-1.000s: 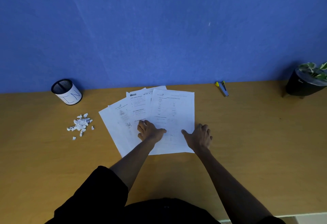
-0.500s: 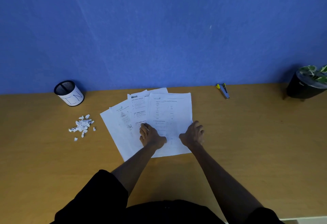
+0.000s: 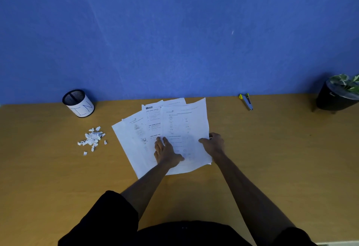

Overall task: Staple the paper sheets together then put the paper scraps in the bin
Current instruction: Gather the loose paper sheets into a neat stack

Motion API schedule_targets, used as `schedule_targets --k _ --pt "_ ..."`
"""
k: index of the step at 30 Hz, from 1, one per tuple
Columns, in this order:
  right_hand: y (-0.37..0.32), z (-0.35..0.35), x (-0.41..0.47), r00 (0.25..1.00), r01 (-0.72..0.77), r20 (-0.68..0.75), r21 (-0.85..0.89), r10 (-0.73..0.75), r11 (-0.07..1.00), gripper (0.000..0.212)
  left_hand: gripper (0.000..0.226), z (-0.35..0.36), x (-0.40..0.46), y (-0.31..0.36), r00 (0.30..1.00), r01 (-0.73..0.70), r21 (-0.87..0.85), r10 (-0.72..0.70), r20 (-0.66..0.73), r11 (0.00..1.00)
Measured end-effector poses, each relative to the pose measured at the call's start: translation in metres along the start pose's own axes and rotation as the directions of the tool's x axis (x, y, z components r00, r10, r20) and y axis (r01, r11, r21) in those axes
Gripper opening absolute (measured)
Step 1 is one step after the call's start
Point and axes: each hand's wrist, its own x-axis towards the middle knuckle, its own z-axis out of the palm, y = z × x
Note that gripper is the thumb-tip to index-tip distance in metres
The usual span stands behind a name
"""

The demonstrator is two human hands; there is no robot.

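Several printed paper sheets [image 3: 180,121] lie fanned out on the wooden table [image 3: 272,158] in front of me. My left hand [image 3: 165,152] rests flat on them, fingers spread. My right hand [image 3: 212,144] pinches the right edge of the top sheet, which curls up off the pile. A heap of white paper scraps [image 3: 92,138] lies to the left. Behind the scraps stands a black mesh bin [image 3: 78,103] with a white label. A grey stapler [image 3: 246,101] with yellow tips lies at the back right, near the wall.
A blue wall [image 3: 174,31] rises straight from the table's far edge. A black pot with a leafy plant [image 3: 339,95] stands at the far right. My dark sleeve and lap fill the bottom of the view.
My right hand went from lying flat on the table to gripping the top sheet's right edge, and that sheet has lifted and curled. My left hand stays pressed on the pile.
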Motion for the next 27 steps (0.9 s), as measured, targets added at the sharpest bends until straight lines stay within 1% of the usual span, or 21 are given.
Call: schedule_targets --k 3,5,8,11,13,15,17,20,21,22,24,25,27 --pt "0.003 -0.009 0.005 0.999 0.024 0.026 0.052 -0.026 0.998 0.039 0.116 -0.001 0.000 -0.005 1.000 -0.026 -0.022 0.026 -0.004 0.999" --pt "0.004 -0.015 0.008 0.996 0.039 0.073 0.083 -0.045 0.996 0.036 0.115 0.000 0.000 -0.010 0.999 -0.045 -0.045 0.044 -0.013 0.998" --pt "0.007 -0.023 0.008 0.987 0.058 0.142 0.109 -0.074 0.992 0.042 0.110 -0.001 0.001 -0.014 0.998 -0.061 -0.086 0.059 -0.020 0.994" --pt "0.008 -0.030 0.008 0.976 0.108 0.176 0.112 -0.127 0.988 0.040 0.102 -0.007 0.005 -0.016 0.998 -0.055 -0.190 0.051 -0.028 0.980" --pt "0.010 -0.035 0.008 0.968 0.136 0.191 0.142 -0.162 0.980 0.036 0.096 -0.015 0.009 -0.018 0.999 -0.016 -0.324 0.004 -0.037 0.946" --pt "0.010 -0.040 0.006 0.960 0.156 0.204 0.187 -0.193 0.970 0.037 0.092 -0.025 0.014 -0.021 0.998 0.034 -0.481 -0.052 -0.024 0.876" --pt "0.009 -0.043 0.004 0.954 0.166 0.209 0.225 -0.214 0.960 0.038 0.088 -0.036 0.016 -0.023 0.996 0.064 -0.616 -0.087 -0.007 0.785" --pt "0.006 -0.047 0.000 0.945 0.182 0.213 0.283 -0.247 0.942 0.039 0.077 -0.052 0.015 -0.022 0.993 0.080 -0.733 -0.119 -0.002 0.676" --pt "0.004 -0.048 -0.001 0.940 0.190 0.219 0.298 -0.261 0.936 0.039 0.070 -0.058 0.014 -0.021 0.993 0.078 -0.773 -0.116 0.006 0.630" --pt "0.003 -0.049 -0.003 0.934 0.199 0.225 0.314 -0.276 0.928 0.038 0.060 -0.063 0.012 -0.021 0.997 0.057 -0.823 -0.077 0.016 0.565" --pt "0.001 -0.052 -0.007 0.919 0.229 0.235 0.337 -0.317 0.913 0.036 0.037 -0.071 0.008 -0.021 0.997 0.008 -0.902 0.063 0.039 0.432" --pt "0.000 -0.053 -0.010 0.911 0.248 0.236 0.342 -0.339 0.906 0.036 0.033 -0.073 0.006 -0.020 0.991 0.002 -0.920 0.123 0.055 0.392" --pt "-0.001 -0.055 -0.014 0.897 0.289 0.230 0.340 -0.377 0.895 0.038 0.034 -0.079 0.004 -0.018 0.981 -0.001 -0.926 0.178 0.072 0.378"
